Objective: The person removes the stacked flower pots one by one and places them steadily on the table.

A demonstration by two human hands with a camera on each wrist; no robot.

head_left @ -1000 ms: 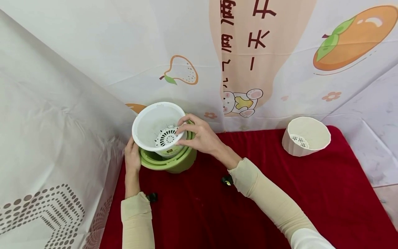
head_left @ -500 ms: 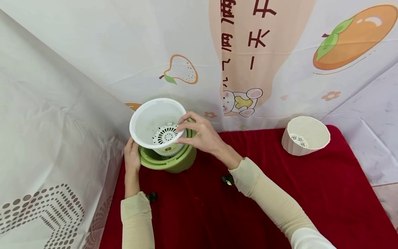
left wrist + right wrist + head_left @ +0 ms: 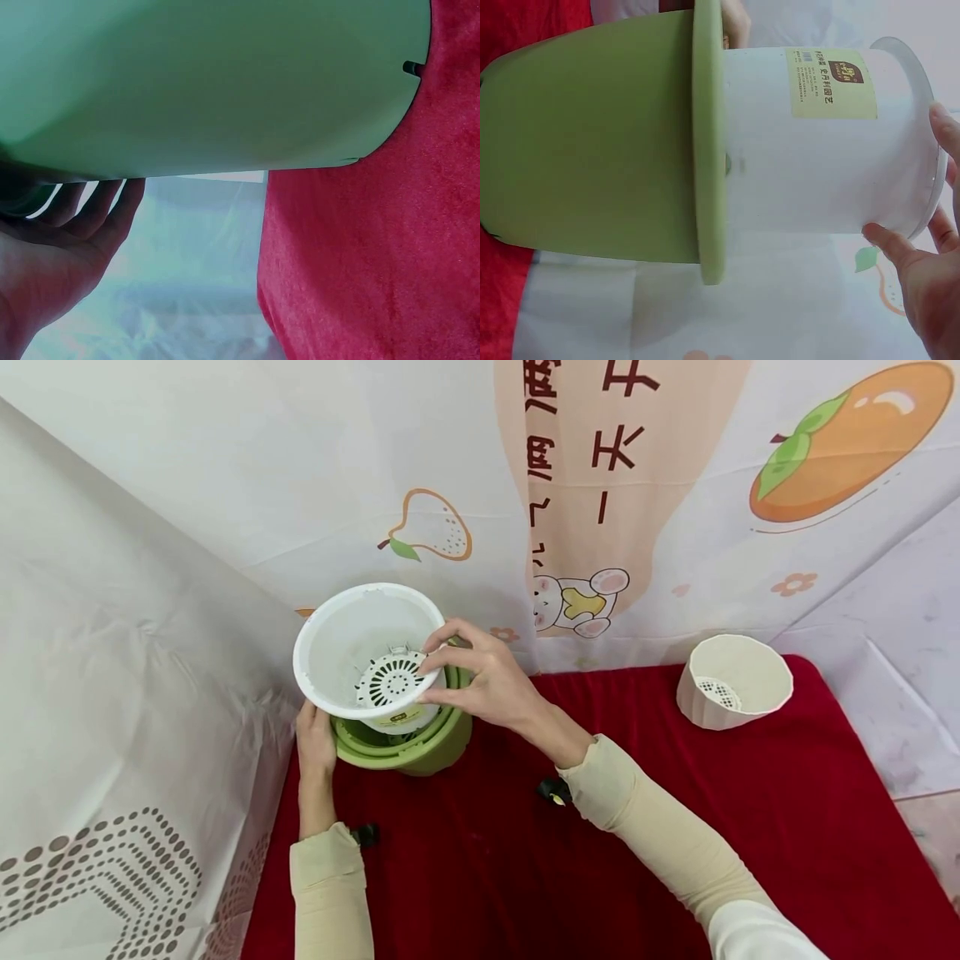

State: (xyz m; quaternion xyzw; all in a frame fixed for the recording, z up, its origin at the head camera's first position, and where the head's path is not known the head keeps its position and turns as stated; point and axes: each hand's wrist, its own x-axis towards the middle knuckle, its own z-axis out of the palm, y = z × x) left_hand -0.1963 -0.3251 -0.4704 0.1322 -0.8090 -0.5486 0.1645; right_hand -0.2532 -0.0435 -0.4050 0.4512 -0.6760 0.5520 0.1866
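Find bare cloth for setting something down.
Bare: red cloth between the left sleeve and right sleeve; also between right sleeve and cream pot. Crowded: far left, around the green pot, white pot, left hand and right hand.

smooth white plastic pot [image 3: 795,172], matt green plastic pot [image 3: 600,142], velvety red cloth [image 3: 675,827]

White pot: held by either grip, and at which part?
The right grip holds the white pot by its rim, on the right side in the head view.

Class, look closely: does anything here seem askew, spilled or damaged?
Nothing looks spilled or broken. The white pot, held at its rim by the right hand, looks odd only because it sticks up well above the green pot, not seated down inside.
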